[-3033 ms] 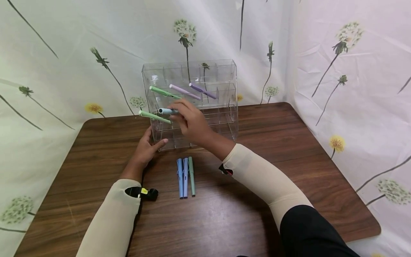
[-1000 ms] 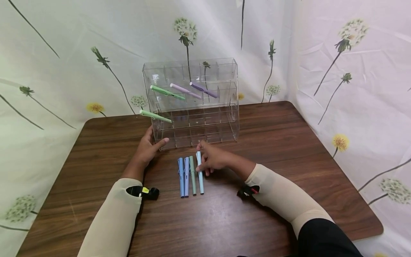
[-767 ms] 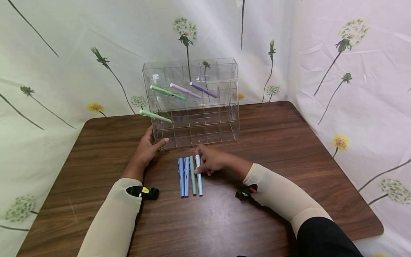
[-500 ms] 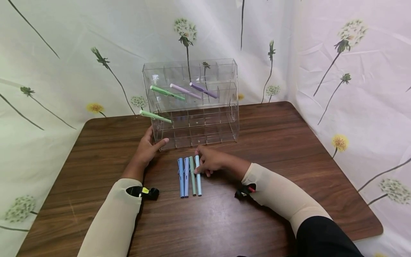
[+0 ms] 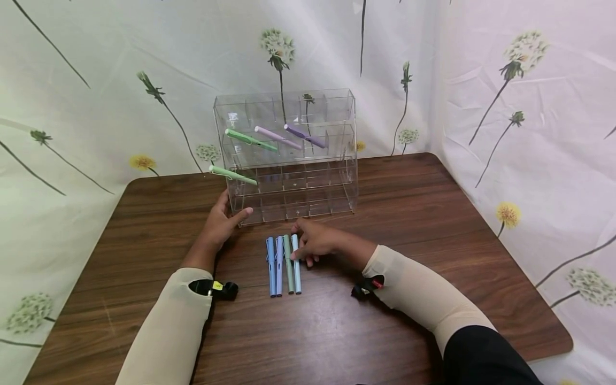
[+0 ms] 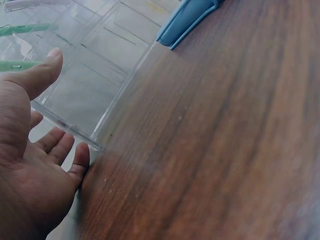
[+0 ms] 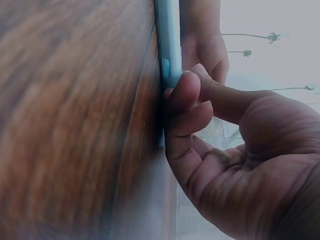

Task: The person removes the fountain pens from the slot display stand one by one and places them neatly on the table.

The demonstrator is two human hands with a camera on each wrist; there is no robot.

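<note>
We note the right hand (image 5: 315, 239) pinching the far end of a slim pale-blue pen (image 5: 297, 275) on the brown wood-grain worktop (image 5: 409, 214). Just left: one slim sage-green pen (image 5: 289, 267), then two slim blue pens (image 5: 272, 272). Left hand (image 5: 217, 224), thumb and fingers spread, at the near left corner of a clear, tiered plastic rack (image 5: 319, 206); we count four slim green and purple pens (image 5: 250, 140) in it.

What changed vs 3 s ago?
The right hand came down from the clear acrylic rack toward the person, laying the slim light-blue pen on the brown wooden table and nudging it left toward the grey-green pen; still holding it. Unchanged: left hand at the rack; blue pen and periwinkle pen; on the rack, bright-green pen, pale-green pen, lilac pen, purple pen.
</note>
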